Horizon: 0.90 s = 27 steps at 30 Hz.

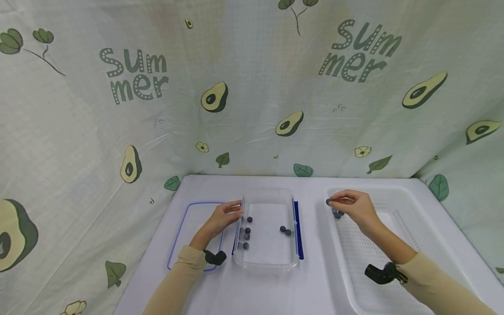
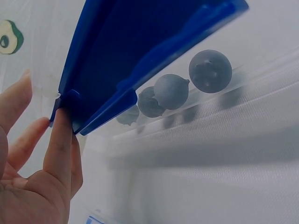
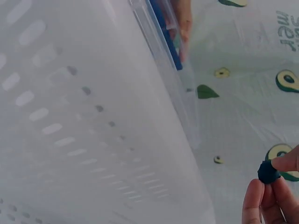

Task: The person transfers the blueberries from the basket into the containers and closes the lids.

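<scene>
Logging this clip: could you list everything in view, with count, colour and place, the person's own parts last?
clear box: one, colourless, mid-table
side flaps: two, blue, on the box's left and right sides
berries in the box: six visible, dark blue
lid: one, clear with blue rim, left of box
perforated basket: one, white, right
berries in the basket: small cluster, dark, uncountable, far-left corner
held berry: one, dark blue, in right fingertips
table: one, white, underneath
printed sheet: pale green, behind
wrist cameras: two, black
sleeves: two, beige
left hand: one, touching box's left side
right hand: one, above basket
</scene>
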{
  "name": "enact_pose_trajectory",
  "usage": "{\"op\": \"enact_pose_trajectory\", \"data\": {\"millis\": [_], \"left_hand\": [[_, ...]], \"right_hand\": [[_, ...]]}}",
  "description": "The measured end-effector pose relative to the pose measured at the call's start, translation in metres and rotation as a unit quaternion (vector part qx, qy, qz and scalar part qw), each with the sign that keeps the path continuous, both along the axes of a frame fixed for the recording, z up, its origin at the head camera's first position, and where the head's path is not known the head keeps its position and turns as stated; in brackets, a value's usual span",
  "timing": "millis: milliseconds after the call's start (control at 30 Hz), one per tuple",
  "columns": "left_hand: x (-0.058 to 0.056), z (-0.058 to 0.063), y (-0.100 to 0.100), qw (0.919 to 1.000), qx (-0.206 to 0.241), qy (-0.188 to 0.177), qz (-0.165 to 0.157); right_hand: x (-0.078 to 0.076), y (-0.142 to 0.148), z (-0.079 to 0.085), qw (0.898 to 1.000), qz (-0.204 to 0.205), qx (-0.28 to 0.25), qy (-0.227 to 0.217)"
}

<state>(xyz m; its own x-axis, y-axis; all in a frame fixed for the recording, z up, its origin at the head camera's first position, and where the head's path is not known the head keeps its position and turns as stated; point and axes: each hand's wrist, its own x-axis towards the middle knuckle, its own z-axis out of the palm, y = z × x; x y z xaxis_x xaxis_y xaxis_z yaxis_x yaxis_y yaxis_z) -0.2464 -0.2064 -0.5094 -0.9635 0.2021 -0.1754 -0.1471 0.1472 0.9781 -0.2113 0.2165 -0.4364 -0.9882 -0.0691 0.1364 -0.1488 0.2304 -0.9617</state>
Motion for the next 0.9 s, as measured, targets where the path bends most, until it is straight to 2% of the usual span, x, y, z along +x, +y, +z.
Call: {"op": "enact_pose_trajectory", "data": {"millis": [400,900], "left_hand": [[0.0,-0.001,0.0,1.0,0.005,0.003,0.003],[0.001,0.0,0.0,1.0,0.005,-0.003,0.002]], "right_hand": [[-0.001,-0.027,0.001,0.998,0.042,-0.005,-0.035],[-0.005,-0.066,-0.002,0.99,0.128,-0.008,-0.055]]}}
